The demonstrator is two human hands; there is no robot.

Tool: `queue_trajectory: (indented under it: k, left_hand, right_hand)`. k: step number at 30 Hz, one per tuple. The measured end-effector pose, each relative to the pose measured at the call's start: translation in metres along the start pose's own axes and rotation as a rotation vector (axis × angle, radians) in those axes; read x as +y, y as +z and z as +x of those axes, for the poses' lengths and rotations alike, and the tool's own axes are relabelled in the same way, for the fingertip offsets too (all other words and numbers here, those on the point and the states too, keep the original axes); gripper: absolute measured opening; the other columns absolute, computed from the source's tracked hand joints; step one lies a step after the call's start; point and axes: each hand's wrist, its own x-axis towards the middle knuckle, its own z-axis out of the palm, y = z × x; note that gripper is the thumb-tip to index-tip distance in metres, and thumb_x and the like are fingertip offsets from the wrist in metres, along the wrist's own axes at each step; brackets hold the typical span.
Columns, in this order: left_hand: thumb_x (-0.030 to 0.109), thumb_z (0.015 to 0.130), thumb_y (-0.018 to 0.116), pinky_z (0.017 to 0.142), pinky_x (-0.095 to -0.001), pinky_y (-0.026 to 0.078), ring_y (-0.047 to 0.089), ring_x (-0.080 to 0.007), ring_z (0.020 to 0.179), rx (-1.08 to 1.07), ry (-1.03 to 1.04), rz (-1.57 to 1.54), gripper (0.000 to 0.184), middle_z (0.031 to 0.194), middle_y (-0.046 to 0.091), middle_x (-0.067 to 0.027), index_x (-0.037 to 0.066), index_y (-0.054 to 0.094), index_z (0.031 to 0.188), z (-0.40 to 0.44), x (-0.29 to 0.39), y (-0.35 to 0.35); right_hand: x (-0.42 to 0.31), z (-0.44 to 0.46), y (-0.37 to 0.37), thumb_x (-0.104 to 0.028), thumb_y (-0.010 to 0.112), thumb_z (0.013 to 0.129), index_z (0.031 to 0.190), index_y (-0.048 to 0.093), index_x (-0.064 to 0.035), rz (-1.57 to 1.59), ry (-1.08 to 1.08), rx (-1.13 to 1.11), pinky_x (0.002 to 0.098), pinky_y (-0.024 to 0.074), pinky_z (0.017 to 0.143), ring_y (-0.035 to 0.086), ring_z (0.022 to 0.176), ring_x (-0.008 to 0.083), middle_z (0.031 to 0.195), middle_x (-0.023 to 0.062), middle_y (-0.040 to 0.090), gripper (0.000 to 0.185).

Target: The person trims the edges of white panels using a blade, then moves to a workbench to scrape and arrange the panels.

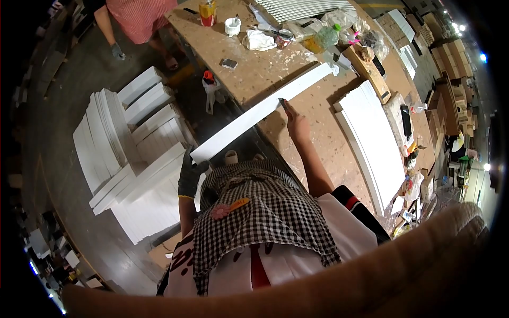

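Note:
A long white board [254, 117] lies slantwise, its far part on the brown worktable [254, 77] and its near end jutting past the table edge. At that near end my left hand [191, 172], in a dark glove, is closed on the board. My bare right hand [298, 127] grips a small dark-handled tool [283, 104], perhaps a scraper or knife; its tip is at the board's right edge, about midway along. The blade is too small to make out.
To my left stand stacked white boards [106, 138]. More white boards [368, 140] lie on the table at right, beside a wooden block [371, 74]. A white cup [232, 26], a green-capped bottle [326, 38] and a grey block [229, 63] sit farther back. Another person [138, 18] stands beyond.

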Motion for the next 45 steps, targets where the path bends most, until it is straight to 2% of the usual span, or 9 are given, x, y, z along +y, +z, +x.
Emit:
queue_trajectory:
  k: [4,9,25,30,32,34,35,42,45]
  left_hand:
    - [-0.004,0.081,0.073,0.089,-0.0325,0.053,0.06,-0.0184,0.107,-0.005,0.054,-0.086,0.081,0.126,0.056,-0.0089,0.007,0.031,0.15,0.001,-0.009,0.0]
    - [-0.003,0.08,0.073,0.088,-0.032,0.053,0.061,-0.0193,0.106,0.007,-0.011,-0.005,0.082,0.129,0.055,-0.0119,0.006,0.03,0.15,0.0,0.0,0.0]
    - [-0.003,0.081,0.072,0.083,-0.0298,0.053,0.061,-0.0171,0.102,0.016,-0.011,-0.02,0.078,0.126,0.057,-0.0106,0.007,0.033,0.149,0.0,-0.003,0.001]
    - [-0.004,0.082,0.071,0.083,-0.0292,0.053,0.061,-0.0168,0.102,0.008,-0.019,0.01,0.079,0.127,0.056,-0.0101,0.008,0.031,0.15,-0.002,0.008,0.004]
    - [-0.003,0.083,0.071,0.083,-0.0292,0.053,0.061,-0.0172,0.102,0.029,0.025,-0.006,0.08,0.128,0.055,-0.0102,0.008,0.03,0.151,-0.005,0.004,0.006]
    - [-0.003,0.083,0.071,0.083,-0.0292,0.053,0.061,-0.0176,0.102,0.034,0.034,-0.007,0.081,0.129,0.054,-0.0104,0.008,0.029,0.151,-0.005,0.005,0.007]
    - [-0.002,0.084,0.071,0.083,-0.0293,0.053,0.06,-0.0178,0.102,0.031,0.015,0.0,0.081,0.13,0.054,-0.0105,0.008,0.028,0.151,-0.006,0.008,0.007]
    - [0.004,0.091,0.064,0.082,-0.0326,0.055,0.059,-0.0175,0.104,0.07,-0.17,-0.2,0.069,0.13,0.053,-0.0061,0.014,0.031,0.151,-0.011,0.02,0.012]
    - [0.008,0.093,0.062,0.081,-0.0335,0.055,0.059,-0.0182,0.106,0.086,-0.191,-0.186,0.062,0.129,0.053,-0.0053,0.014,0.034,0.149,-0.003,0.019,0.011]
  right_hand:
    - [0.007,-0.005,0.013,-0.018,0.052,0.098,0.137,0.056,-0.0313,-0.038,-0.178,0.024,0.0464,0.0435,0.048,0.059,0.053,0.0383,0.074,0.0247,0.062,0.042]
    - [-0.006,0.004,0.002,-0.021,0.051,0.099,0.137,0.056,-0.0306,0.033,0.065,-0.046,0.0485,0.0463,0.051,0.062,0.059,0.0403,0.077,0.0252,0.064,0.039]
    - [-0.008,0.002,0.007,-0.021,0.05,0.099,0.14,0.052,-0.0318,-0.132,-0.087,-0.088,0.0495,0.0475,0.054,0.063,0.062,0.0427,0.079,0.0271,0.063,0.042]
    - [0.026,0.029,0.003,-0.015,0.052,0.096,0.142,0.051,-0.0297,0.193,-0.08,0.231,0.0469,0.0472,0.054,0.063,0.061,0.0411,0.079,0.0264,0.063,0.048]
    - [0.022,0.031,-0.009,-0.017,0.049,0.1,0.139,0.054,-0.0276,0.01,0.167,-0.048,0.047,0.0516,0.064,0.065,0.081,0.0442,0.097,0.0249,0.065,0.041]
    - [0.015,0.021,-0.01,-0.017,0.05,0.099,0.139,0.054,-0.0271,-0.097,-0.002,-0.123,0.0469,0.0513,0.062,0.065,0.078,0.045,0.096,0.0256,0.065,0.042]
    - [0.037,0.019,0.016,-0.014,0.051,0.096,0.141,0.052,-0.0322,-0.017,-0.154,0.062,0.0477,0.0489,0.056,0.065,0.063,0.0402,0.08,0.0257,0.064,0.048]
    - [0.076,0.072,-0.011,-0.016,0.048,0.097,0.142,0.05,-0.0344,0.032,0.156,0.081,0.0476,0.0476,0.052,0.063,0.059,0.0396,0.078,0.025,0.065,0.048]
    - [0.066,0.053,0.0,-0.021,0.05,0.098,0.14,0.052,-0.0352,-0.157,-0.062,0.114,0.0459,0.0471,0.051,0.062,0.054,0.0368,0.072,0.0237,0.063,0.044]
